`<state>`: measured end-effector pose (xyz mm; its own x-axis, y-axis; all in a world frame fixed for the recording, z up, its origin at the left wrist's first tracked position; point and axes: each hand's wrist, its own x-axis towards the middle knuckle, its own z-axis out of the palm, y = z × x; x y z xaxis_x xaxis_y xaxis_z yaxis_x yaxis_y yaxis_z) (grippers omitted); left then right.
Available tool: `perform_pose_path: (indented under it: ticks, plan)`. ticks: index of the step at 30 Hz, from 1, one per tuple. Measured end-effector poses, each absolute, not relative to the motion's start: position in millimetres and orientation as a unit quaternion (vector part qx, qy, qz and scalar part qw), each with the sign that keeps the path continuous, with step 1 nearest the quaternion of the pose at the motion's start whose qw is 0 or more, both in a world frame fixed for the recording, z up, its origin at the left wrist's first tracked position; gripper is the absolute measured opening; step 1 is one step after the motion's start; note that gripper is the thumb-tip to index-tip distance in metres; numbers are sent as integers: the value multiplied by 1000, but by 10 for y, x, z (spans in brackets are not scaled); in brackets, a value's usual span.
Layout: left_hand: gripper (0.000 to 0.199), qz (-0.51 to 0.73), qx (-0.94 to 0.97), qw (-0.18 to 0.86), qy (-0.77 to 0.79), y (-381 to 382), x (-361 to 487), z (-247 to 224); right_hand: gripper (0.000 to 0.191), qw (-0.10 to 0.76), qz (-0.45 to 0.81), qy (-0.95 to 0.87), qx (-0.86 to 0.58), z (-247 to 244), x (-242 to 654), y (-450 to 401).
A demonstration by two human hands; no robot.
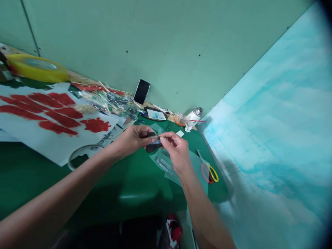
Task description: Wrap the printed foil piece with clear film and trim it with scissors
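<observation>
My left hand (136,139) is closed round a small dark object (153,147) with a pale striped patch, whose exact kind I cannot make out. At its upper right edge, the thumb and fingers of my right hand (176,147) are pinched together, meeting the left fingertips. Whatever lies between those right fingertips is too small to tell. Below the hands, translucent plastic sheets (169,175) with grey markings lie on the green table (135,183). To the right, scissors (213,173) with red and yellow handles rest partly at a sheet's edge.
White paper (55,152) with red painted shapes covers the left side, beside a tape roll (74,154). A large yellow tape roll (61,73), thin sticks, and bagged bits line the back. A phone (141,91) leans on the wall; a spray can (194,116) stands in the right corner.
</observation>
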<state>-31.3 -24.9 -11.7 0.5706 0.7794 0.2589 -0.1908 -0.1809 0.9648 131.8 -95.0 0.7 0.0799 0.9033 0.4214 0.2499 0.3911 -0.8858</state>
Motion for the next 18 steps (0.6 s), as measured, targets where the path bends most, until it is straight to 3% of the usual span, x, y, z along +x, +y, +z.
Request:
perform_pose_path:
  ticks: [6,18]
  plan:
    - [19,428,623,626,194,-658,-423,-129,17,563,150,-671,-458,-28,1161,-1329]
    - [16,466,496,695,233,-1141,-522,-197,28,563,86,-704,-424,-195,1016,-1715]
